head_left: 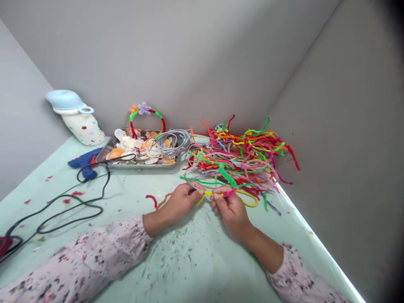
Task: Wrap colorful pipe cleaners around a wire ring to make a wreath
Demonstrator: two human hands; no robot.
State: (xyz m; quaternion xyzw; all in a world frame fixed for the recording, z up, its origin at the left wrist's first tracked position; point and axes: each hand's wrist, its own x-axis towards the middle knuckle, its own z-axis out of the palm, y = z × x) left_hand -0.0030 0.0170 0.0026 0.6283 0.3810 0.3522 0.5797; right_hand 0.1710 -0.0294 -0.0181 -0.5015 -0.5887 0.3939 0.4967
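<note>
My left hand [186, 200] pinches a grey wire-like strand [188, 182] and the end of a yellow pipe cleaner [208, 193]. My right hand [232, 210] is closed on the same yellow piece, just right of the left fingers. A pink wrapped stretch [230, 192] shows beside the right hand's fingers. The yellow appears wound round the grey strand, though the fingers hide part of it. Behind the hands lies a tangled heap of many-coloured pipe cleaners [240, 155]. Red [152, 198] and orange [163, 199] pieces lie by the left hand.
A metal tray [142, 166] of shells carries a coil of grey wire [176, 141] and a flower-trimmed hoop [144, 109]. Left of it are a blue glue gun [86, 160], its black cable [71, 196] and a leaning bottle [82, 126]. Grey walls border the pale green table [202, 261].
</note>
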